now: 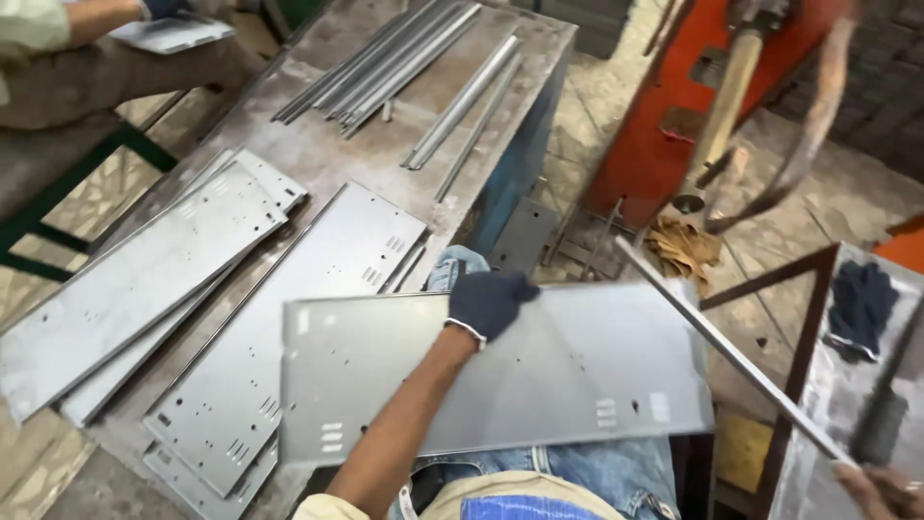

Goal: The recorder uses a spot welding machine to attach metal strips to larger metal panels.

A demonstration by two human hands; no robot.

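My left hand (489, 303), in a dark glove, grips the top edge of a large grey sheet-metal panel (577, 376) with punched holes and slots. The panel lies across my lap, beside the workbench. My right hand (881, 486) shows only partly at the bottom right corner. It holds the near end of a long thin metal strip (712, 337), which slants up and left over the panel's right end.
The steel workbench (318, 159) carries stacks of similar panels (144, 284) (289, 327) and several long metal strips (404, 67) at its far end. An orange machine (674, 106) stands ahead. A dark glove (859, 300) lies on a bench at right. Another person (87, 58) sits at top left.
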